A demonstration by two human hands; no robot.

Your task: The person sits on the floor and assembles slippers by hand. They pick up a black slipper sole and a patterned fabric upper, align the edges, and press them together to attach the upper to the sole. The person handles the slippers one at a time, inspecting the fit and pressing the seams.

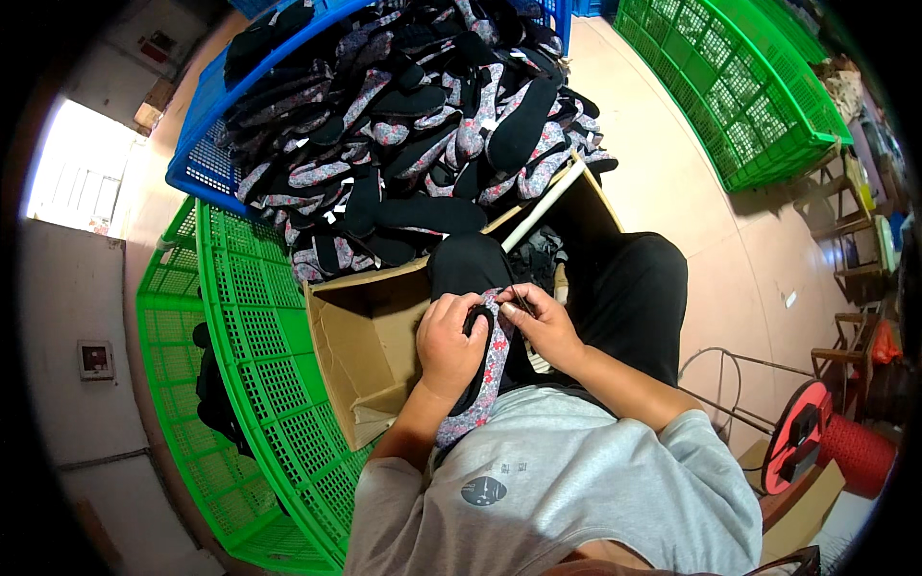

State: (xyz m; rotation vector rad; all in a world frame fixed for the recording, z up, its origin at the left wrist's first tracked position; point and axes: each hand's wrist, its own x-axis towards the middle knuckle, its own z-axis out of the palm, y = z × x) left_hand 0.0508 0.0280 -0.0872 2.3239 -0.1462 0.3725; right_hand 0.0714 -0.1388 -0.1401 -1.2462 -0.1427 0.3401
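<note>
My left hand (449,344) is closed round a cloth shoe (494,363) with a pink-and-grey floral upper and a black part beside it. The shoe stands lengthwise above my lap, its near end close to my grey shirt. Its far end meets my right hand (545,328), whose fingertips are pinched together at the floral edge. A thin dark piece shows at those fingertips, too small to name. Beyond my knees, many similar floral shoes with black soles (523,125) lie heaped in a blue crate (204,158).
An open cardboard box (351,350) with a white tube (543,206) across it stands by my legs. Green crates (279,384) flank it at left; another green crate (740,106) stands far right. A red spool (860,456) on a wire stand is at right.
</note>
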